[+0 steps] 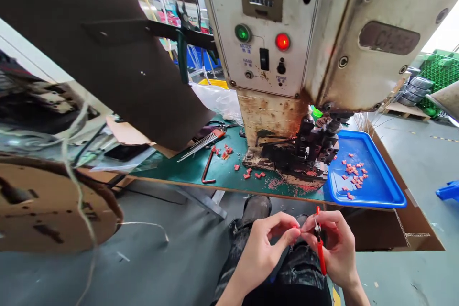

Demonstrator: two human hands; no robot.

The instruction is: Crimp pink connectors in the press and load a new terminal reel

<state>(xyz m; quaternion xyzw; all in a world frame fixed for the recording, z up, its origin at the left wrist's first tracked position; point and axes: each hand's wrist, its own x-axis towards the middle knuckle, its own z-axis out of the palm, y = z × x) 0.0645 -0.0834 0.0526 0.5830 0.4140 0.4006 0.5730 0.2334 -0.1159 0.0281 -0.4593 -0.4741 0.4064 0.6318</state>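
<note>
My left hand (263, 248) is closed in a pinch above my lap, with a small red piece (296, 226) at its fingertips. Only a sliver of that piece shows. Close against it, the fingertips of my right hand (337, 244) meet those of the left. Within my right hand sit small red-handled cutters (321, 256), held upright with the metal part between the fingers. Whether the right fingertips also touch the red piece, I cannot tell. More small red pieces (355, 174) lie in a blue tray (389, 191) beyond my right hand.
A press machine (265, 48) with a lit red lamp stands on the green table (172, 167). Near its base lie a hex key (206, 167), loose red pieces (247, 173) and red crumbs. A cardboard reel (53, 205) is at left, trailing pale wire. Dark-handled pliers (182, 52) hang above.
</note>
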